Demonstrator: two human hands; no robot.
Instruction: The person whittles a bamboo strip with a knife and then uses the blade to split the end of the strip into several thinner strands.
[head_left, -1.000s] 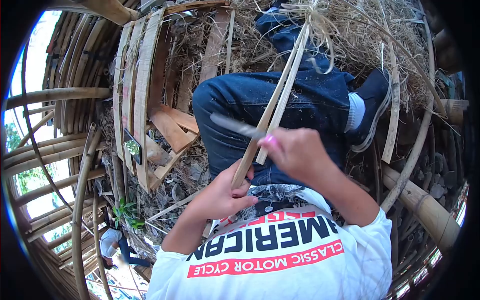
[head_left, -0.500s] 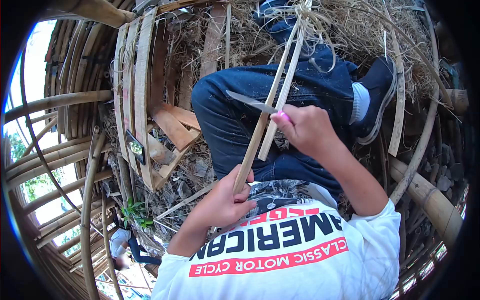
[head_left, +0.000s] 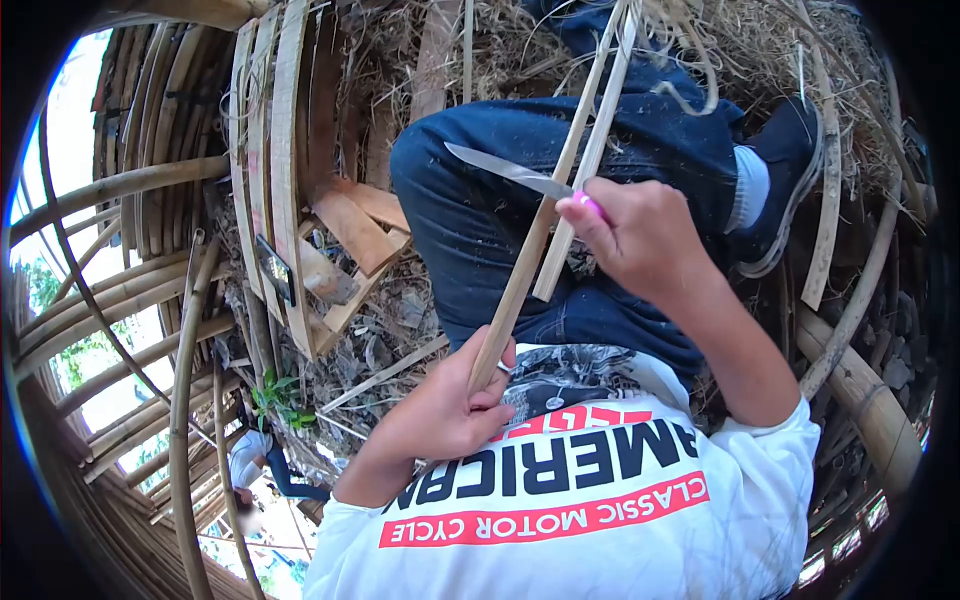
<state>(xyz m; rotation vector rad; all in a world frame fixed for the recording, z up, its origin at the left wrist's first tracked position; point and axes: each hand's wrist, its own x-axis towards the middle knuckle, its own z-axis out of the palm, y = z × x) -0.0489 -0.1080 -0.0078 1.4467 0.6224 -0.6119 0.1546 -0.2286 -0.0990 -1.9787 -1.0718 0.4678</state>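
Observation:
My left hand [head_left: 452, 405] is closed round the near end of a bamboo strip [head_left: 523, 275], close to my shirt. The strip slants up and away over my bent leg. In my right hand [head_left: 640, 235] is a knife [head_left: 510, 172] with a pink handle, its blade pointing left and lying across the strip. A second pale strip [head_left: 590, 180] runs beside the first, passing close by my right hand; its near end hangs free. Curled shavings [head_left: 690, 85] cling around the far part of the strips.
At the left stands a wooden slatted frame [head_left: 285, 170] with a phone [head_left: 275, 270] leaning on it. Shavings [head_left: 860, 130] cover the ground ahead. A thick bamboo pole [head_left: 865, 410] lies at right. Another person [head_left: 250, 465] is at the lower left, beyond bamboo poles [head_left: 185, 430].
The knife and my right hand have shifted slightly up and right in view, along with my leg and the strips. Both hands keep their hold.

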